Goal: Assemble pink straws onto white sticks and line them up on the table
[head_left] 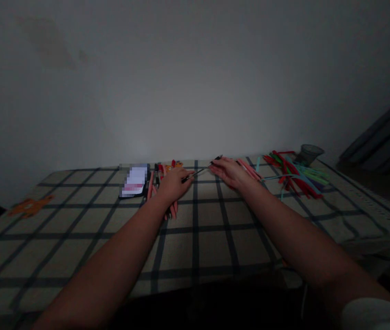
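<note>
A thin strand with dark ends and a pale, wire-like middle (200,172) stretches between my two hands above the table; its exact kind is hard to make out in the dim light. My left hand (174,184) pinches its left end near a dark section. At the other end, my right hand (227,171) has its fingers closed on the strand, where a black piece (216,160) sticks out past the fingertips. Several pink sticks (173,210) lie under and beside my left hand, mixed with dark and red pieces. More pink sticks (249,169) lie just beyond my right wrist.
A checked cloth (212,238) covers the table. A lit phone (134,181) lies left of my left hand, and an orange flat piece (31,206) is at far left. On the right are red, green and blue fuzzy strips (296,176) and a clear cup (308,154). The wall stands behind.
</note>
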`<state>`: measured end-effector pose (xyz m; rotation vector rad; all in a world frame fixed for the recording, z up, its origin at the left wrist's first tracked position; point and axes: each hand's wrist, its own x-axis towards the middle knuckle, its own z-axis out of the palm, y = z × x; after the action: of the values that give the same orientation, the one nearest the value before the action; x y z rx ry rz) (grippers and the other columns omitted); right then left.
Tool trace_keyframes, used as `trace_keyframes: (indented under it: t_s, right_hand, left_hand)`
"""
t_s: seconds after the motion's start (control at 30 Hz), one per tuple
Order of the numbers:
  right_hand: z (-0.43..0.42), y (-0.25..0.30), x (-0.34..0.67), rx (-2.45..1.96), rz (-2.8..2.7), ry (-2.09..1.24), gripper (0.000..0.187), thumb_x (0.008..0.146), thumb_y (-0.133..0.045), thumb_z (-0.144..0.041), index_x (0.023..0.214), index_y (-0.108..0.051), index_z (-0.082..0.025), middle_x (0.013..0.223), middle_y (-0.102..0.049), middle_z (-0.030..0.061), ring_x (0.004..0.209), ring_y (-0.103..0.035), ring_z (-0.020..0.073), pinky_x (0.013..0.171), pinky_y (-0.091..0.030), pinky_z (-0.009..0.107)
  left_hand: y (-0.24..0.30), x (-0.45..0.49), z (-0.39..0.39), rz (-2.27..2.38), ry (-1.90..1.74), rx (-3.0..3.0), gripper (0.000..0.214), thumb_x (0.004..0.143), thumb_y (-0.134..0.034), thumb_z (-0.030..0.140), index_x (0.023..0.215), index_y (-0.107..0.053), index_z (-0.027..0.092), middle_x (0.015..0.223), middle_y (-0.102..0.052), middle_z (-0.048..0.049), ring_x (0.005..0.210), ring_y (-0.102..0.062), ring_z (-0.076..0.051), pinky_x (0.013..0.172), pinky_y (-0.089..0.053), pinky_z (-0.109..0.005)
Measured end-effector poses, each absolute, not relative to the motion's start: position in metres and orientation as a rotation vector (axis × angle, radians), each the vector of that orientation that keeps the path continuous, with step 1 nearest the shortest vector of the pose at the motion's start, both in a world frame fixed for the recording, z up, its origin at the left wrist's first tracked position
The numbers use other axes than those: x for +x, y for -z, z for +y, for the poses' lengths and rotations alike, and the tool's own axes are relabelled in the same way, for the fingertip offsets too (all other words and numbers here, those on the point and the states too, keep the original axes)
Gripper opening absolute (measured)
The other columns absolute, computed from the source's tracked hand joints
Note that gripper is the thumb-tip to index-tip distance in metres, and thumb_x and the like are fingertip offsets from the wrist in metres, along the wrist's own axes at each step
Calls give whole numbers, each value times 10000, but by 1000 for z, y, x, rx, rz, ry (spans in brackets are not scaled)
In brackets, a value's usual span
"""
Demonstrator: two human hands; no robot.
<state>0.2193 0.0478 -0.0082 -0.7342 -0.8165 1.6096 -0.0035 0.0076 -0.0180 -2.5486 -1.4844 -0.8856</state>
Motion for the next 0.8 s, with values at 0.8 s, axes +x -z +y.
trace_keyframes:
  t_s: [0.8]
  right_hand:
    - [44, 9, 218, -736, -932, -1701, 170, 782, -623, -30, 775, -540, -178, 757, -680, 19, 753, -689, 123, 813, -572, 256]
  left_hand:
    - [21, -4, 12, -1374, 914, -2599, 345, 900, -523, 342, 1194, -654, 217, 1069, -680, -81, 1036, -587, -226, 934, -455, -408]
